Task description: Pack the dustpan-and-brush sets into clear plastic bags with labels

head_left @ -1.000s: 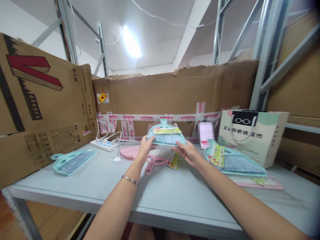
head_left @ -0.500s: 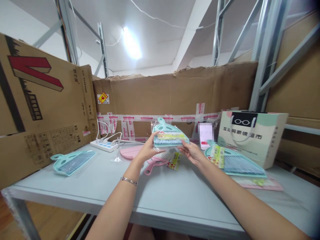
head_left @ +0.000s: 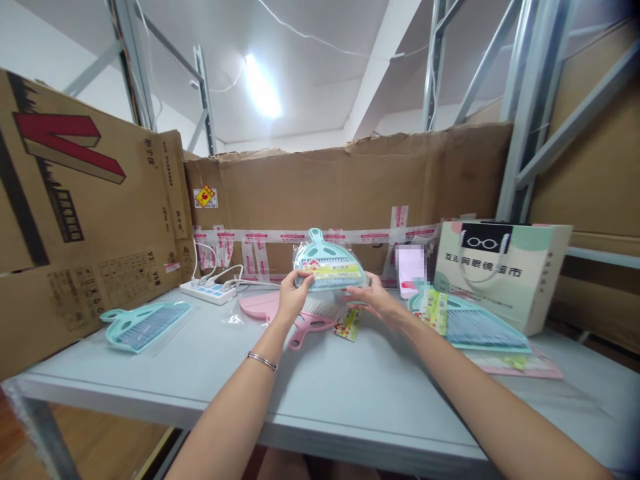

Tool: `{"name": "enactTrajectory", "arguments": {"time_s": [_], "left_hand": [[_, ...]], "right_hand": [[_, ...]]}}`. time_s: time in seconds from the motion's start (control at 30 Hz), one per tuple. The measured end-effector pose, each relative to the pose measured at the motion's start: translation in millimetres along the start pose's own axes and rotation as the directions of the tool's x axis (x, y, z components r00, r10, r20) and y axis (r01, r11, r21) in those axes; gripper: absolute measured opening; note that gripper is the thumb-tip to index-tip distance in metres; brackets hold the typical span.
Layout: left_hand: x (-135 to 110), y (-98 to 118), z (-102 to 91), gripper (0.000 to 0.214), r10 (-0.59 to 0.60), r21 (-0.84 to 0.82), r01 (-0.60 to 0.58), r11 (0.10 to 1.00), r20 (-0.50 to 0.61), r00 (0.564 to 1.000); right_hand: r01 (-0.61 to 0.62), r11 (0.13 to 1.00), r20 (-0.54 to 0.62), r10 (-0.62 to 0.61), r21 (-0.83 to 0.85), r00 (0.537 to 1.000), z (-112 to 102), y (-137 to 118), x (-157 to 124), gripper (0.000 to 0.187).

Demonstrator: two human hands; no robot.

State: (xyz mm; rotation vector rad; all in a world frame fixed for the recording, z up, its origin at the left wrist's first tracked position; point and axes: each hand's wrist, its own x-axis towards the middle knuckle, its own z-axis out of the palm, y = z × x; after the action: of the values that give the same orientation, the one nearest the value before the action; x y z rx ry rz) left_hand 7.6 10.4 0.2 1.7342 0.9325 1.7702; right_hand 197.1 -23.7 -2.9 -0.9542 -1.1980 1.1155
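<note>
A mint-green dustpan and brush set [head_left: 327, 257] in clear plastic wrap, with a yellow-green label card, is held up above the table, handle upward. My left hand [head_left: 294, 293] pinches its lower left edge between thumb and fingers. At the lower right corner, my right hand [head_left: 375, 299] holds the edge, some fingers stretched out below it. Beneath lies a pink dustpan [head_left: 260, 305] with a pink-handled brush [head_left: 311, 325] and a label card [head_left: 347, 325] beside it.
Another mint dustpan set [head_left: 147, 325] lies left; one more [head_left: 485, 327] rests right over a pink set [head_left: 543, 365]. A power strip [head_left: 207, 291], a phone-like pink panel [head_left: 411, 263] and a paper bag [head_left: 500, 267] stand toward the back. Cardboard [head_left: 310, 187] walls the table [head_left: 340, 393].
The held mint set has shifted slightly left and turned more upright and face-on. My left hand now grips its lower left edge; the right hand's fingers have spread along the lower right.
</note>
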Motion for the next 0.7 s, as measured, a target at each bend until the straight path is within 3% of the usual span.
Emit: {"name": "enactTrajectory", "arguments": {"time_s": [0.07, 0.17, 0.23, 0.3, 0.4, 0.47, 0.63, 0.7], "left_hand": [[-0.2, -0.2, -0.2, 0.012, 0.015, 0.004, -0.015, 1.000, 0.021, 1.000], [-1.7, -1.0, 0.9, 0.012, 0.060, -0.017, -0.059, 0.998, 0.072, 0.996], [-3.0, -1.6, 2.2, 0.028, 0.081, -0.075, -0.073, 0.994, 0.101, 0.992], [-3.8, -2.4, 3.3, 0.046, 0.095, -0.137, -0.079, 0.987, 0.113, 0.989], [-3.5, -4.4, 3.8, 0.062, 0.082, -0.194, -0.060, 0.979, 0.108, 0.991], [-2.6, -6.3, 3.6, 0.066, 0.024, -0.232, 0.003, 0.973, 0.112, 0.993], [-0.1, -10.0, 2.0, 0.064, -0.042, -0.258, 0.066, 0.964, 0.101, 0.994], [-0.5, -9.6, 1.9, 0.061, -0.036, -0.239, 0.059, 0.969, 0.101, 0.994]], "right_hand": [[0.094, 0.992, -0.054, -0.098, -0.079, 0.994, -2.5, 6.3, 4.4, 0.090], [0.217, 0.971, -0.127, -0.229, -0.100, 0.965, -6.0, 14.0, 11.9, 0.066], [0.293, 0.951, -0.175, -0.306, -0.094, 0.936, -7.1, 16.1, 14.5, 0.055], [0.340, 0.936, -0.197, -0.351, -0.089, 0.915, -7.1, 16.0, 14.8, 0.060], [0.334, 0.942, -0.168, -0.331, -0.010, 0.929, -7.0, 14.6, 14.1, 0.082], [0.320, 0.946, -0.140, -0.309, 0.057, 0.941, -8.5, 14.0, 15.1, 0.084], [0.157, 0.982, 0.007, -0.159, 0.107, 0.987, -16.2, 13.1, 18.2, 0.032], [0.067, 0.992, 0.023, -0.070, 0.104, 0.997, -16.6, 11.9, 16.6, 0.023]]}}
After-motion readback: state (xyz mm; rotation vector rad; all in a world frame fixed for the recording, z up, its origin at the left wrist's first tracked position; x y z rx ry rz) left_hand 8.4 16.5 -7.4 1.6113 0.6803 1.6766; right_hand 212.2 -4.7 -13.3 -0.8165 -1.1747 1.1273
